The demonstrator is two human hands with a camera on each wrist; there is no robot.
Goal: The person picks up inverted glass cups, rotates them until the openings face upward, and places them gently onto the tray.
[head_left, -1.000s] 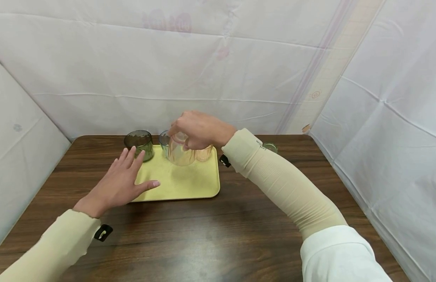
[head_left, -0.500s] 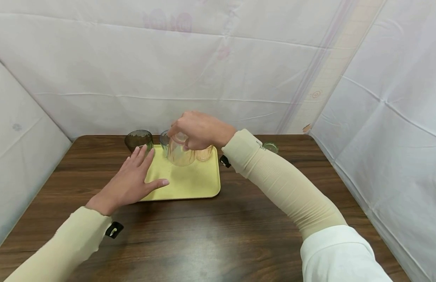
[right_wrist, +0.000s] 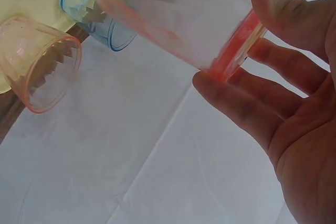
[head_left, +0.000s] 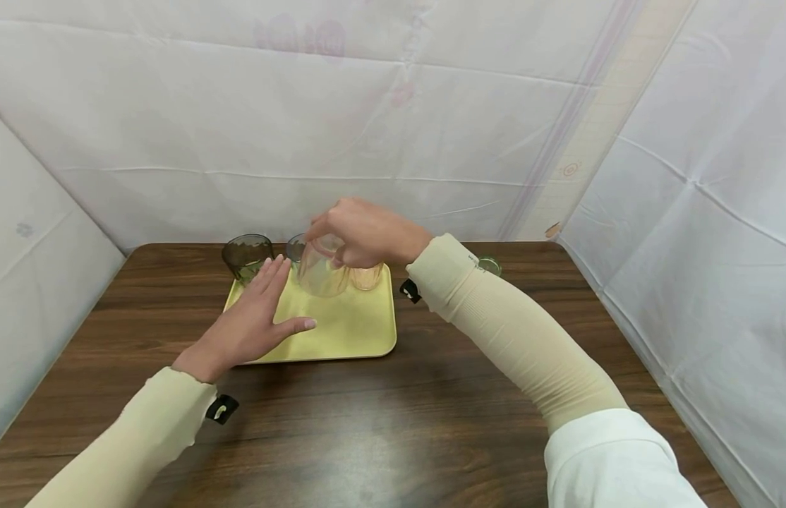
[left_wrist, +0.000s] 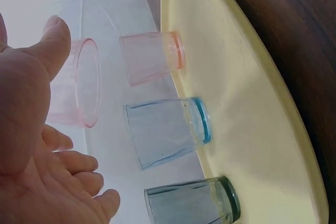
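While white sheeting walls in a dark wooden table, the right hand pinches a clear pink glass above the yellow tray; left hand fingers spread flat.

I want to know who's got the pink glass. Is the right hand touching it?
Touching. The right wrist view shows the right hand pinching the rim of the pink glass, a fingertip pressed against the rim on each side.

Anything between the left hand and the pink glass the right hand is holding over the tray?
Nothing visible. The left hand lies open over the yellow tray's near-left part; the pink glass, gripped at its rim by the right hand, is just beyond its fingertips, with only bare tray between. The green glass stands off to the left.
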